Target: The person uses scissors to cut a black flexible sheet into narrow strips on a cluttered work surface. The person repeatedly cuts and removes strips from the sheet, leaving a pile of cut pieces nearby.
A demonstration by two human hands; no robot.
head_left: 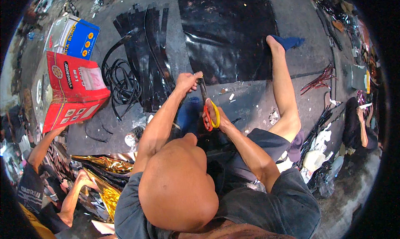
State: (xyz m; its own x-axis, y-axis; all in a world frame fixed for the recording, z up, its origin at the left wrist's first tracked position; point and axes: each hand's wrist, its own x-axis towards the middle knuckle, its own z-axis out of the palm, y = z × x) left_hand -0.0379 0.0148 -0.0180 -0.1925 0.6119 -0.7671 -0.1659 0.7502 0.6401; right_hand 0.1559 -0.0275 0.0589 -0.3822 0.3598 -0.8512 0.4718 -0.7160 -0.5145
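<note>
In my right hand (215, 115) is a pair of scissors (203, 89) with one red and one yellow handle loop, the fingers wrapped through the loops. The blades point away from me, up to my left hand (187, 82). That hand is closed in a pinch right at the blade tips; what lies between its fingers is too small to make out. Just beyond both hands a large shiny black sheet (229, 39) lies flat. To its left lie several long black strips (143, 51), beside a loose tangle of thin black strip (123, 78).
A red box (79, 87) and a blue and white box (81, 39) stand at the left. Gold foil (109, 197) lies at lower left, near another person's arms (75, 195). Thin red strips (318, 78) lie at right; another person (361, 124) sits beyond. My bare leg (283, 89) stretches along the sheet's right side.
</note>
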